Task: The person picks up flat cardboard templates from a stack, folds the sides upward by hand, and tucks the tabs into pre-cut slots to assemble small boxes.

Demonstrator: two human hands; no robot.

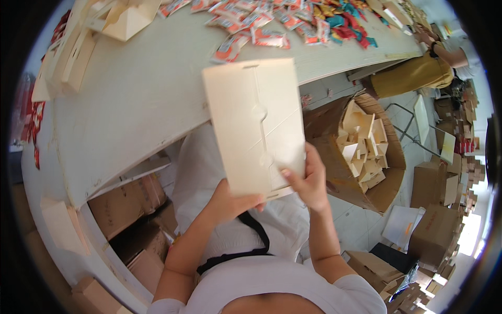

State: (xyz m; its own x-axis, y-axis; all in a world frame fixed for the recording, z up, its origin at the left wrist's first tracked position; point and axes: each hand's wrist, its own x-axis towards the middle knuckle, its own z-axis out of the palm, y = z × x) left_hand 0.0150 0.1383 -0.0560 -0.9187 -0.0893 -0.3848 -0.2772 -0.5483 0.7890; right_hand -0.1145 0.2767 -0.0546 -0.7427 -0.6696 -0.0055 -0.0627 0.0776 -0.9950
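A flat cream cardboard box [243, 123] with a slotted seam down its middle is held up over my lap, its far end overlapping the table edge. At its lower left corner my left hand [234, 201] grips it, thumb lying along the near edge. My right hand [309, 180] is closed on its right edge near the bottom, thumb on the upper face and fingers behind. What lies inside or under the box is hidden.
Small orange-and-white packets [269, 37] and colourful wrapped pieces [345, 29] lie across the far side of the table [136, 94]. Cream boxes [78, 60] stand at its left. A large carton [387, 183] of cream boxes sits at right; another person [426, 70] works beyond.
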